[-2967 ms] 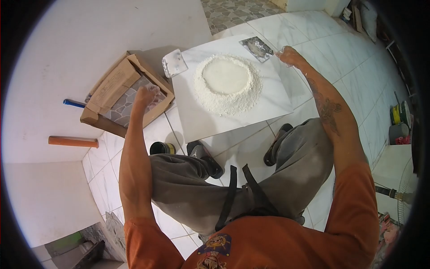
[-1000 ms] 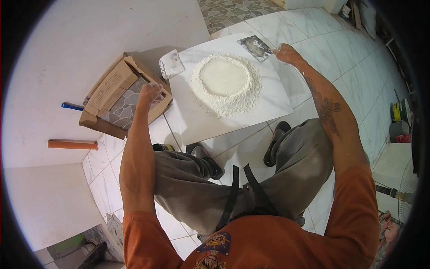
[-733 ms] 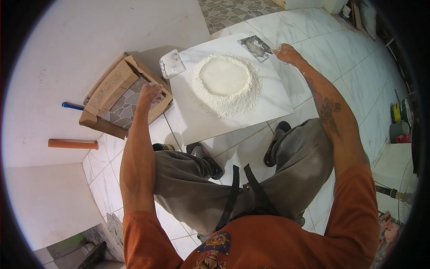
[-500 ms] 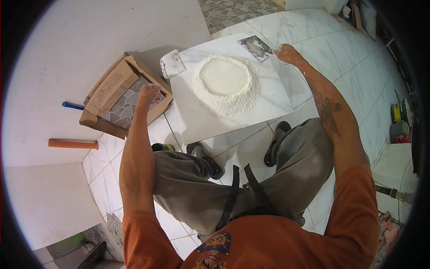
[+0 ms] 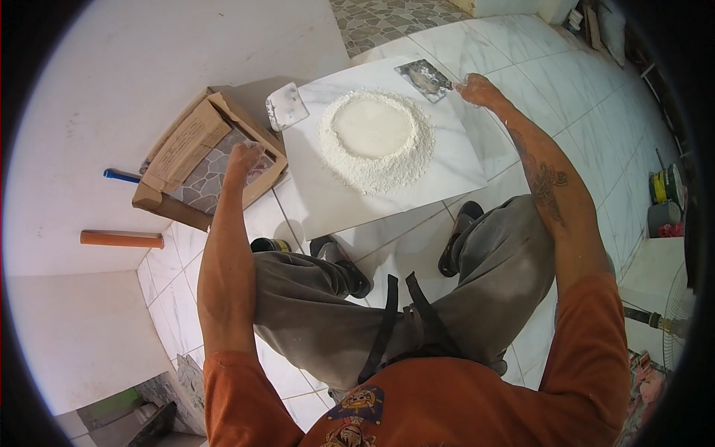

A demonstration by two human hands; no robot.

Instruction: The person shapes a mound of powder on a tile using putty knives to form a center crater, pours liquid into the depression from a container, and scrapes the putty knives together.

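Note:
A ring of white powder [image 5: 380, 173] surrounds a pool of pale liquid [image 5: 372, 128] on a white marble-patterned board [image 5: 335, 212]. My right hand [image 5: 480, 91] is closed beyond the board's right edge, by the corner of a flat grey plate smeared with white [image 5: 424, 80]. What its curled fingers hold, if anything, is hidden. My left hand [image 5: 246, 155] is curled above an open cardboard box [image 5: 182, 153] that contains a stone-patterned tile [image 5: 205, 182]; its grip is also hidden. White residue coats both hands. A whitened square scraper [image 5: 286, 106] lies at the board's left corner.
An orange pipe [image 5: 121, 238] and a blue stick [image 5: 121, 176] are at the wall on the left. A tin [image 5: 269, 245] stands by my left knee. Paint containers [image 5: 665, 186] and a fan [image 5: 674, 324] are at the right, on the tiled floor [image 5: 581, 97].
My left hand has shifted very slightly. My right hand, the powder and the pool look the same.

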